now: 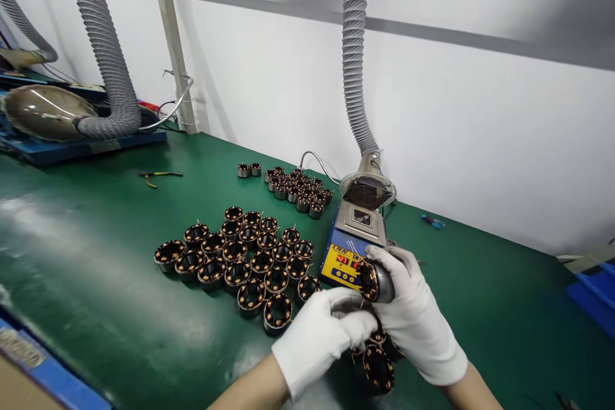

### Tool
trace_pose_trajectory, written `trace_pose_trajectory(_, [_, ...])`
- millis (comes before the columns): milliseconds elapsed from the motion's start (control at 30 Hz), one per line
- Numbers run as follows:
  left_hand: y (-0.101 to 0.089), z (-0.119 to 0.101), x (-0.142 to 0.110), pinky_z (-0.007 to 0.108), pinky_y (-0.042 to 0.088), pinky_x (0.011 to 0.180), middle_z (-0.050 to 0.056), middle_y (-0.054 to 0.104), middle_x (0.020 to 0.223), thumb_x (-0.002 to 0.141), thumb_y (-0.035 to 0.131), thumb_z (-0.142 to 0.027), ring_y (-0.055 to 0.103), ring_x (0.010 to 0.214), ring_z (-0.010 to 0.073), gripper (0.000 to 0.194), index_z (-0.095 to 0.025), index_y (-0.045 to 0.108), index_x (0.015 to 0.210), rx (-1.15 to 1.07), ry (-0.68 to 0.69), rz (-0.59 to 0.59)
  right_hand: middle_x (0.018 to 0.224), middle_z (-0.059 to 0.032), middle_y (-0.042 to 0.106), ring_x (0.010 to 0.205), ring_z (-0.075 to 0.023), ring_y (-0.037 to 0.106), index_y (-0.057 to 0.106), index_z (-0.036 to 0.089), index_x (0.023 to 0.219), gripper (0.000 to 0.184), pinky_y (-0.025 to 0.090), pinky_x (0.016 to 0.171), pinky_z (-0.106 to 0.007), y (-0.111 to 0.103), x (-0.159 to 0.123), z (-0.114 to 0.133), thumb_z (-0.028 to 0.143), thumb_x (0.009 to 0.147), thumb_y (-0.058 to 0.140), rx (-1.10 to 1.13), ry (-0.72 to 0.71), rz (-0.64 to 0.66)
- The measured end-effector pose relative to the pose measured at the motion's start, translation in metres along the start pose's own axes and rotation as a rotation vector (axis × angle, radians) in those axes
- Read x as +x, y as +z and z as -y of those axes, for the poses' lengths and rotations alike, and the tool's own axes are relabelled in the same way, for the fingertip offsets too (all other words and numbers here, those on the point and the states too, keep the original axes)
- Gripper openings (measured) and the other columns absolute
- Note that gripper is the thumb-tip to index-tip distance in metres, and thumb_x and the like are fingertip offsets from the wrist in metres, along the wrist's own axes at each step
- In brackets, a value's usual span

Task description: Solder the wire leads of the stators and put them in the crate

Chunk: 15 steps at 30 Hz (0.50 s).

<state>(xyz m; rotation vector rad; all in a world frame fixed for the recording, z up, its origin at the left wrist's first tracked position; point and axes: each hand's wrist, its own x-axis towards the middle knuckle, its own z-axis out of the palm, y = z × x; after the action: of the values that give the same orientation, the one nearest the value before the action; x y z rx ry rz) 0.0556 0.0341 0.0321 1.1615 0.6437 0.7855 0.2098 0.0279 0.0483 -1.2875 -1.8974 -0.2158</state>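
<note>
My right hand (413,314), in a white glove, is closed around a motor stator (377,280), a dark metal ring with copper windings facing left. Beside it, my gloved left hand (324,336) has thumb and fingers curled round another stator (346,305), mostly hidden by the glove. Below both hands, several more stators (377,368) stand on the green table (120,256), partly covered by the gloves. Just behind the right hand is a blue solder pot (342,262) with a yellow panel and red digits.
Rows of stators (235,252) stand left of my hands, with a smaller group (298,187) farther back. A fume hood (368,191) on a grey hose (354,45) hangs over the pot. Pliers (158,175) lie at the left; a blue bin (596,298) is at the right.
</note>
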Motion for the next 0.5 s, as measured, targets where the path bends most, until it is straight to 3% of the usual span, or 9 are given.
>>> trace_pose_trajectory(67, [0.002, -0.005, 0.005, 0.024, 0.035, 0.051, -0.002, 0.047, 0.054, 0.064, 0.055, -0.031, 0.04, 0.051, 0.0117, 0.016, -0.015, 0.054, 0.06, 0.05, 0.019, -0.077, 0.118, -0.0089, 0.052, 0.107, -0.0232, 0.059, 0.051, 0.026, 0.123, 0.058, 0.049, 0.092, -0.038, -0.003, 0.002, 0.004, 0.008, 0.068, 0.052, 0.131, 0.134, 0.093])
trace_pose_trajectory(133, [-0.002, -0.005, 0.007, 0.024, 0.034, 0.05, -0.002, 0.046, 0.053, 0.061, 0.053, -0.03, 0.04, 0.051, 0.0123, 0.015, -0.016, 0.05, 0.056, 0.095, 0.03, -0.127, 0.12, -0.0067, 0.056, 0.112, -0.0244, 0.056, 0.053, 0.026, 0.122, 0.061, 0.046, 0.096, -0.039, -0.01, 0.008, 0.009, 0.01, 0.063, 0.055, 0.367, 0.329, 0.282])
trace_pose_trajectory(233, [-0.014, -0.001, 0.005, 0.024, 0.036, 0.053, -0.001, 0.052, 0.056, 0.056, 0.047, -0.024, 0.045, 0.054, 0.0139, 0.009, -0.017, 0.052, 0.056, 0.191, 0.086, -0.078, 0.102, -0.0042, 0.068, 0.098, -0.0248, 0.062, 0.059, 0.021, 0.116, 0.057, 0.051, 0.087, -0.038, -0.019, 0.019, 0.015, 0.015, 0.059, 0.063, 0.7, 0.657, 0.563])
trace_pose_trajectory(300, [-0.025, 0.001, -0.001, 0.024, 0.039, 0.056, 0.0, 0.059, 0.06, 0.055, 0.042, -0.02, 0.051, 0.057, 0.015, 0.017, -0.017, 0.057, 0.06, 0.339, 0.143, -0.005, 0.089, -0.0033, 0.071, 0.086, -0.0228, 0.065, 0.063, 0.017, 0.11, 0.053, 0.053, 0.077, -0.034, -0.021, 0.026, 0.011, 0.017, 0.056, 0.068, 0.789, 0.79, 0.629])
trace_pose_trajectory(367, [-0.038, 0.004, -0.014, 0.023, 0.04, 0.057, -0.001, 0.062, 0.062, 0.056, 0.039, -0.017, 0.055, 0.059, 0.0152, 0.024, -0.017, 0.061, 0.063, 0.512, 0.164, 0.043, 0.089, -0.0044, 0.071, 0.077, -0.0196, 0.065, 0.064, 0.015, 0.108, 0.054, 0.052, 0.065, -0.028, -0.02, 0.034, -0.003, 0.022, 0.056, 0.075, 0.825, 0.841, 0.578])
trace_pose_trajectory(400, [-0.044, 0.006, -0.023, 0.022, 0.04, 0.055, -0.001, 0.061, 0.06, 0.058, 0.04, -0.015, 0.055, 0.058, 0.0146, 0.023, -0.018, 0.062, 0.063, 0.599, 0.168, 0.038, 0.091, -0.0057, 0.071, 0.074, -0.0187, 0.064, 0.064, 0.015, 0.109, 0.056, 0.051, 0.059, -0.027, -0.017, 0.037, -0.014, 0.028, 0.056, 0.077, 0.831, 0.862, 0.492])
trace_pose_trajectory(467, [-0.057, 0.014, -0.044, 0.021, 0.04, 0.052, -0.003, 0.06, 0.059, 0.068, 0.047, -0.015, 0.055, 0.055, 0.0137, 0.018, -0.02, 0.063, 0.063, 0.775, 0.181, -0.023, 0.096, -0.0091, 0.07, 0.073, -0.0192, 0.065, 0.062, 0.014, 0.112, 0.061, 0.05, 0.054, -0.026, -0.009, 0.046, -0.043, 0.039, 0.059, 0.078, 0.79, 0.907, 0.246])
trace_pose_trajectory(500, [-0.062, 0.019, -0.054, 0.021, 0.041, 0.05, -0.003, 0.059, 0.057, 0.074, 0.054, -0.019, 0.054, 0.051, 0.0129, 0.015, -0.021, 0.063, 0.062, 0.842, 0.258, -0.052, 0.096, -0.0106, 0.07, 0.075, -0.0208, 0.066, 0.062, 0.013, 0.11, 0.061, 0.052, 0.057, -0.028, -0.004, 0.051, -0.059, 0.04, 0.058, 0.078, 0.725, 0.938, 0.102])
